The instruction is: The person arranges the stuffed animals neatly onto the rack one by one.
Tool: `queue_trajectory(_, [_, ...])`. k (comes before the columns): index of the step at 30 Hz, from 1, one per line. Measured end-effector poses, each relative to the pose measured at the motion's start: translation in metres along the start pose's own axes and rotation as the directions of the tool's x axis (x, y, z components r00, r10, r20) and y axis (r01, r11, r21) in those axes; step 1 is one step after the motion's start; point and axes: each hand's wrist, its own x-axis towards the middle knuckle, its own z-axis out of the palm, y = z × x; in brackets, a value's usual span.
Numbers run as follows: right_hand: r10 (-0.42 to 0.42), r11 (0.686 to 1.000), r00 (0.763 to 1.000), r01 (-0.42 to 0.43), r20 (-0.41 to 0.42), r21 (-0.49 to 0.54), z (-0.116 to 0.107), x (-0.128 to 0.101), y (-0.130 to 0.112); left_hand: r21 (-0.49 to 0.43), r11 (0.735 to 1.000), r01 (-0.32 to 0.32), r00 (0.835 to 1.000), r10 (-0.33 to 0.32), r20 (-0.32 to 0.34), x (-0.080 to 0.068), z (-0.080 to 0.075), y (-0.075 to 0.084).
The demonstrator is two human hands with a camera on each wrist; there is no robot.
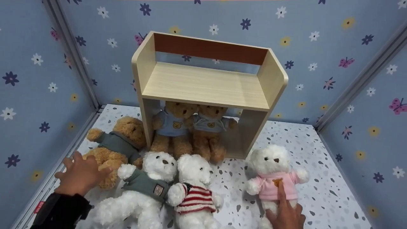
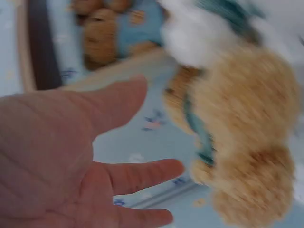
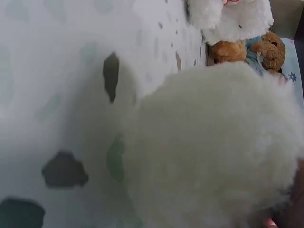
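The left hand (image 1: 79, 174), fingers spread wide, lies against the shaggy brown bear (image 1: 118, 147) at the speckled surface's (image 1: 324, 178) left edge. Right of two fluffy white bears, the right hand (image 1: 286, 213) presses one straight finger on the pink-sweatered plush bear (image 1: 274, 175).

White plush fur (image 3: 213, 142) fills the near frame — speckled floor (image 3: 71, 95) beside it, 1 brown bear (image 3: 266, 50) beyond.

Three brown teddy bears (image 1: 116, 146), three white teddy bears (image 1: 194, 187), one wooden shelf (image 1: 206, 84).
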Motion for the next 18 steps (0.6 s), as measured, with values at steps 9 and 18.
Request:
queue_trajectory(9, [-0.039, 0.997, 0.999, 0.036, -0.036, -0.065, 0.0, -0.006, -0.007, 0.098, 0.988, 0.119, 0.984, -0.13, 0.119, 0.037, 0.029, -0.021])
queue_trajectory(18, [-0.064, 0.997, 0.996, 0.06, -0.063, -0.05, -0.001, -0.012, -0.007, 0.045, 0.977, 0.208, 0.972, -0.212, 0.1, 0.058, 0.058, -0.05])
